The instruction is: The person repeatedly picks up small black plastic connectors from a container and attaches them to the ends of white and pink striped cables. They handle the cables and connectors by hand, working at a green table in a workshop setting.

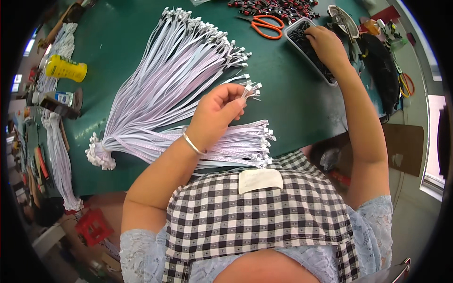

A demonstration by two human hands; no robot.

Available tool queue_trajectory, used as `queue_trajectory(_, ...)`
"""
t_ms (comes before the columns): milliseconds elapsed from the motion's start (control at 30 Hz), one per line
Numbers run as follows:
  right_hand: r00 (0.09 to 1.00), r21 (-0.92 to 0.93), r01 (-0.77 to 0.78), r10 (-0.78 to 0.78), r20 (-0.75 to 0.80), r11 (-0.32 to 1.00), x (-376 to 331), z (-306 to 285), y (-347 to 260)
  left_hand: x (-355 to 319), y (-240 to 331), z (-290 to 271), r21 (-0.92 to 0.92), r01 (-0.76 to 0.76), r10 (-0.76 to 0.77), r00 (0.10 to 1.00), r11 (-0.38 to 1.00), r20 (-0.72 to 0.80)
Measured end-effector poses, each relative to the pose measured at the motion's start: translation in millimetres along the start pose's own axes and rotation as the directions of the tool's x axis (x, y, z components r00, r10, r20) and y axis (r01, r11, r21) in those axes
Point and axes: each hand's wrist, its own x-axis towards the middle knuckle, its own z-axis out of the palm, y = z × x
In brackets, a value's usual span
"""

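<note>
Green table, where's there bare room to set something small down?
The green table is bare between the fanned white cables and the clear tray, below the orange scissors. Another bare strip lies between the yellow bottle and the cables. It is crowded around the tray and along the far edge.

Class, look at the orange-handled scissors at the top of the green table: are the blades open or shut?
Shut. The orange-handled scissors lie flat on the green table, handle loops side by side, blades forming one thin point with no gap.
</note>
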Motion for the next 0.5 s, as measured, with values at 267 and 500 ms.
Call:
queue_trajectory(267,0.995,0.003,0.099,-0.099,0.012,0.995,36.6,5.5,10.3,16.4,2.3,-14.7,-0.040,-0.026,0.025,1.000,0.999,-0.003)
queue_trajectory(500,0.999,-0.042,-0.042,0.042,0.000,0.998,41.0,12.0,8.2,20.8,-3.0,-16.1,-0.088,-0.059,0.062,0.998,0.994,0.031)
